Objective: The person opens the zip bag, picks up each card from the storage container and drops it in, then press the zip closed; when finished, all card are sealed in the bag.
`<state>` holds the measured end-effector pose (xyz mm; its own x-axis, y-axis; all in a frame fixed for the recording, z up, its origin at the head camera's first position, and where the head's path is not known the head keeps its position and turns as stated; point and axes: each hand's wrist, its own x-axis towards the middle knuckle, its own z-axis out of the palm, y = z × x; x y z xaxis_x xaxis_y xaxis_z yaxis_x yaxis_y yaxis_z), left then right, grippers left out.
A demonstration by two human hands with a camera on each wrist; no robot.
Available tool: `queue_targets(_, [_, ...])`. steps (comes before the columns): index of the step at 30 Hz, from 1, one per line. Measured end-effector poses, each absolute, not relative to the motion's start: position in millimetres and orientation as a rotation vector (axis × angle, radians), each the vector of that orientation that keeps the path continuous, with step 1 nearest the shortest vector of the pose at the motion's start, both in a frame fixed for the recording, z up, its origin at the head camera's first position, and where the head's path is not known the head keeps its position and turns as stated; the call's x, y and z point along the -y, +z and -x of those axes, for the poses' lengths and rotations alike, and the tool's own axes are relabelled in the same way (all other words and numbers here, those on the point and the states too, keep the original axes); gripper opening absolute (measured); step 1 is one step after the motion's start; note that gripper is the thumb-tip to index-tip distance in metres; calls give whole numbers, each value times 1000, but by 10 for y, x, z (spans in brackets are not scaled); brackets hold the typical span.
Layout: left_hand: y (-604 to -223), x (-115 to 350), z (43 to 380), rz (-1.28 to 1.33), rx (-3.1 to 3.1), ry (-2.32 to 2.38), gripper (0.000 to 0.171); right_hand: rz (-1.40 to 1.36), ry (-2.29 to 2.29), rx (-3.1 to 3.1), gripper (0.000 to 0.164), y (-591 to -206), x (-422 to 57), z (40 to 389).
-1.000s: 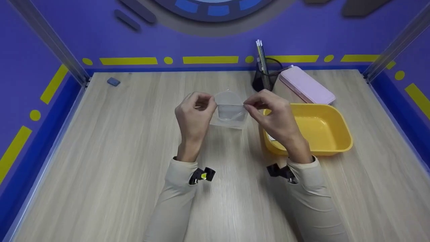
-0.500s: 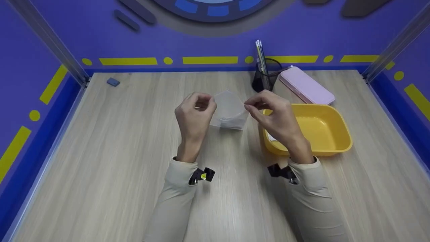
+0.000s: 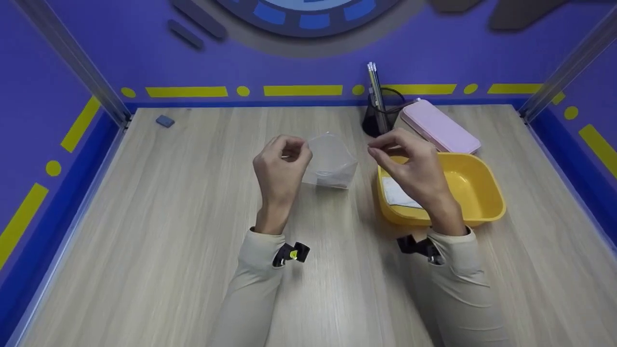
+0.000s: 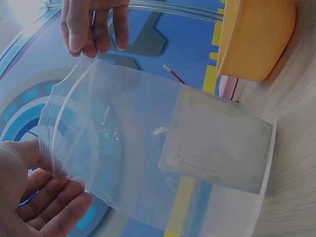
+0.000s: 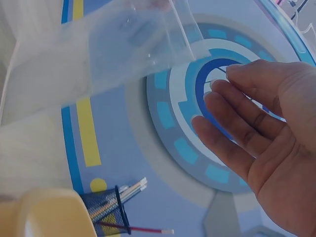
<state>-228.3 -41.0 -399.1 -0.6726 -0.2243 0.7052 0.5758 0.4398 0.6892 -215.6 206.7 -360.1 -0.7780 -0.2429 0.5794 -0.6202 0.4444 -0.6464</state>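
Note:
A clear zip-lock bag (image 3: 331, 156) stands upright over the table in the head view. Pinched between my left thumb and fingers is its top left corner, by the zip; the left hand (image 3: 279, 168) shows at centre. In the left wrist view a flat, pale grey square piece (image 4: 217, 140) lies inside the bag, toward its bottom end. My right hand (image 3: 417, 168) is apart from the bag, over the near-left side of the yellow tub (image 3: 496, 205). Nothing is in its loosely curled fingers (image 5: 222, 143), as the right wrist view shows.
A white sheet-like item (image 3: 397, 193) lies in the tub, partly under the right hand. Behind stand a black mesh pencil cup (image 3: 373, 120) and a pink case (image 3: 441, 126). A small blue block (image 3: 165, 121) lies far left. Blue walls edge the table.
My right hand has let go of the bag's top right corner and moved right, uncovering more of the white item. The bag's mouth has come together. The left hand keeps its hold.

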Motion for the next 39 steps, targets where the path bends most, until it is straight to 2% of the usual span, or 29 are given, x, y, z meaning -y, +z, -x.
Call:
queue_targets(14, [-4010, 416, 2303, 308, 1899, -1311, 7, -701, 1131, 2518, 14, -3646, -2421, 2273])
queue_targets(26, [-4005, 414, 2298, 304, 1904, -1318, 6, -677, 1030, 2731, 15, -3900, -2721, 2444])
queue_targets(39, [-4002, 419, 2294, 298, 1929, -1304, 5, -598, 979, 2953, 31, -4198, -2843, 2576])
